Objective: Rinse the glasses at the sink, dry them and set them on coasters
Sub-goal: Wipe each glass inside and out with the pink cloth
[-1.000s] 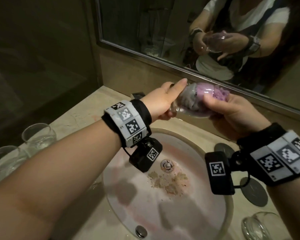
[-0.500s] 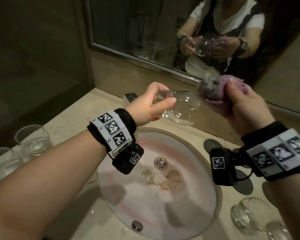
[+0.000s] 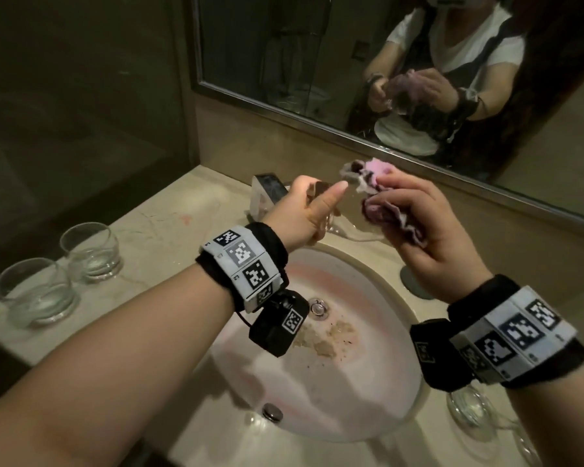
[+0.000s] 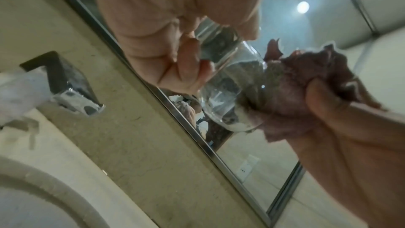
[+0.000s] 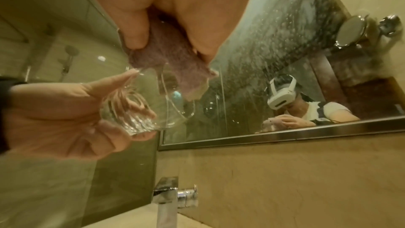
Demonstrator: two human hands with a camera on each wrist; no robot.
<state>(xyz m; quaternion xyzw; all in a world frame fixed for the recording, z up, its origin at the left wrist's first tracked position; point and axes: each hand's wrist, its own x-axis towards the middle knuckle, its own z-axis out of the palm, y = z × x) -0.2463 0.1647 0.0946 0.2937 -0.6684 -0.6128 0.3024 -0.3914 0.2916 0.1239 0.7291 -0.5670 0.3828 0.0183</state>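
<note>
My left hand (image 3: 312, 205) grips a clear round glass (image 4: 228, 82) by its base and holds it tilted on its side above the back of the sink (image 3: 338, 392). The glass (image 5: 140, 108) points its mouth toward my right hand (image 3: 422, 217). That hand grips a bunched purple cloth (image 3: 381, 205). Part of the cloth (image 4: 289, 91) sits in the mouth of the glass. In the head view the glass (image 3: 349, 227) is only faintly visible between the two hands.
Two clear glasses (image 3: 90, 252) (image 3: 34, 291) stand on the counter at the left. Another glass (image 3: 469, 409) sits at the lower right, with a dark round coaster (image 3: 413, 286) beyond it. A square faucet (image 3: 267, 193) stands behind my left hand. Brown residue lies by the drain (image 3: 317, 306).
One second ago the cloth was deep inside the glass. My right hand then pulled it out, and now the cloth is back at the glass's mouth. Both hands have stayed over the sink.
</note>
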